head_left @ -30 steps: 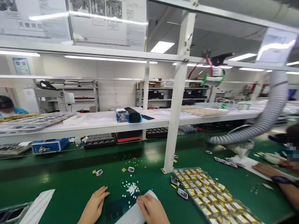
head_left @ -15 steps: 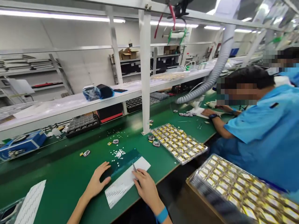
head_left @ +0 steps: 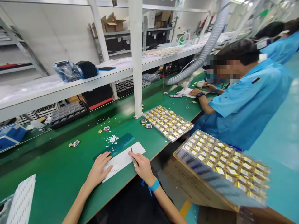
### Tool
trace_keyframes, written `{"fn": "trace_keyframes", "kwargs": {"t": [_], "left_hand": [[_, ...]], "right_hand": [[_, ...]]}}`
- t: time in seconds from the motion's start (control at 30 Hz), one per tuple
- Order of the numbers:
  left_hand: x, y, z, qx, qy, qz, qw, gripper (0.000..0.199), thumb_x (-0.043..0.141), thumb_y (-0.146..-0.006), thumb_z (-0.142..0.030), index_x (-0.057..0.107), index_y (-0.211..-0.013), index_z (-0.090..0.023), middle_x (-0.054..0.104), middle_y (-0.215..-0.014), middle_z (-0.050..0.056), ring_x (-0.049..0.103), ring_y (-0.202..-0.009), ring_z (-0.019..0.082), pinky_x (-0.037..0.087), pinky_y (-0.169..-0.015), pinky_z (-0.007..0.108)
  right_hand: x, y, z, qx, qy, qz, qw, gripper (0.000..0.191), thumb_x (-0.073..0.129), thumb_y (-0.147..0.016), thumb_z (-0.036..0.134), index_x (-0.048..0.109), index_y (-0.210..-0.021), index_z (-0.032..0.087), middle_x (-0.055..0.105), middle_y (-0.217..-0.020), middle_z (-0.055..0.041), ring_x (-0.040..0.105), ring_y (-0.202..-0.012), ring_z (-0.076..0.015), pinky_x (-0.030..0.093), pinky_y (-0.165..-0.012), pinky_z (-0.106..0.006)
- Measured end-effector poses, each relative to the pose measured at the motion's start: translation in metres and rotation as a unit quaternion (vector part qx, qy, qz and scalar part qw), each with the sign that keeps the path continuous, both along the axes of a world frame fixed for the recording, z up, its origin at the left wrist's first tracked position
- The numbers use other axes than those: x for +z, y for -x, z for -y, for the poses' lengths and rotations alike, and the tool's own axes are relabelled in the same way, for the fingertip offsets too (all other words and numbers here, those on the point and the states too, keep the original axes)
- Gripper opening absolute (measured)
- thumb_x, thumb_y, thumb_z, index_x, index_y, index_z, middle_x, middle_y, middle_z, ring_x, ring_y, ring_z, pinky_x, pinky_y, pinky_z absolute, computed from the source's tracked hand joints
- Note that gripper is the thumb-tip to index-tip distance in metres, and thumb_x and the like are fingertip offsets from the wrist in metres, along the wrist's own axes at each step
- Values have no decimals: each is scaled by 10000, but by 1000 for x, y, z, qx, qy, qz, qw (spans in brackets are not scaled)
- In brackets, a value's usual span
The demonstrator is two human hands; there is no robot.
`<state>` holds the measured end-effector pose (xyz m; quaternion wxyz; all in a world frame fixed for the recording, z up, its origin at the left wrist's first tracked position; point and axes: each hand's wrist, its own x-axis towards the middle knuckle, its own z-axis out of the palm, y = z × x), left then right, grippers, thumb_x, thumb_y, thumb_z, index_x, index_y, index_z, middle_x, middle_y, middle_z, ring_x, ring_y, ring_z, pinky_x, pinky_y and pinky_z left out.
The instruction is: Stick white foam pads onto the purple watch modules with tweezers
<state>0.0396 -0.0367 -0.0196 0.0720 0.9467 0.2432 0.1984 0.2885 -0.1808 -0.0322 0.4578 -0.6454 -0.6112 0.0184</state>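
My left hand (head_left: pixel 99 168) lies palm down with fingers stretched out, its fingertips on the dark blue-green film strip (head_left: pixel 127 139) and its thumb over the left end of a white printed sheet (head_left: pixel 123 160). In my right hand (head_left: pixel 142 166) are slim, pointed tweezers (head_left: pixel 131 150), pinched between the fingers, tips above the sheet. Just behind the film is a scatter of small white pieces (head_left: pixel 113 138). Small framed parts (head_left: pixel 106 128) with yellow tabs lie farther back, and another framed part (head_left: pixel 76 143) sits to the left.
A clear tray (head_left: pixel 168 123) of yellow-and-white parts stands on the green bench (head_left: pixel 58 174) beyond my right hand. More trays (head_left: pixel 224 161) sit on a cardboard box (head_left: pixel 193 180) at right. A co-worker (head_left: pixel 243 93) sits beyond. A white post (head_left: pixel 135 62) rises behind the film.
The view has tipped downward and shifted. My left hand has moved onto the sheet's left end, its fingers closer together. The tweezers stay in my right hand.
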Motion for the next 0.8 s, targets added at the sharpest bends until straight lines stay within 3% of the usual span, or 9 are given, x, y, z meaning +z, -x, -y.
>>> {"fn": "trace_keyframes", "kwargs": {"t": [0.27,0.47,0.8], "left_hand": [[1,-5,12,3,-15,16,1000,350,508,-1004,-298,664,-1305,-212,610,-1475,133,553,-1395,322,478,-1134,579],[9,-6,19,3,-16,-5,1000,393,497,-1007,-258,622,-1377,-210,569,-1519,118,525,-1422,304,484,-1143,544],[15,-7,21,-28,-7,-11,1000,472,490,-983,-139,632,-1394,-321,557,-1536,59,492,-1449,297,476,-1156,528]], "right_hand": [[13,1,-3,-21,41,24,999,394,472,-979,113,695,-1281,231,759,-977,-55,723,-849,-187,553,-736,-268],[24,0,-15,-12,90,66,994,418,497,-951,98,679,-1305,225,683,-777,-29,666,-740,-193,510,-647,-268],[19,-4,-17,8,84,59,995,437,479,-984,126,651,-1371,236,733,-934,-100,672,-1014,-272,588,-784,-371]]}}
